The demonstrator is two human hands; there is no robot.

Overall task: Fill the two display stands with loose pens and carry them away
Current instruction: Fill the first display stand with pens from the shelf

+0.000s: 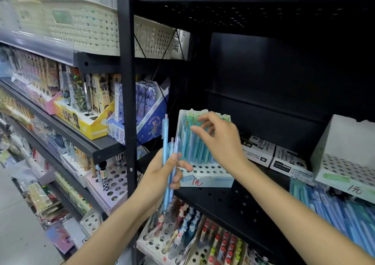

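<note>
The left hand grips a small bunch of blue pens upright, thumb pressed across the barrels, clip ends up; the right hand reaches over the near stand with fingers spread and loose, fingertips touching the tops of the pens already standing in it, holding nothing that I can make out. That stand sits on the black shelf, its back rows filled with blue and green pens, its front rows of holes bare; the second stand stands well apart to the right on the same shelf, and no pens show in it; a heap of loose pens lies just in front of it.

The pens look light, stiff and smooth, so a bunch may slide in the grip; each is best pinched near its upper end and dropped tip-first into a hole. The stands look like thin card, light but easily bent, and top-heavy once full; I judge each should be taken by its base with both hands and kept level, or the pens will tip out.
</note>
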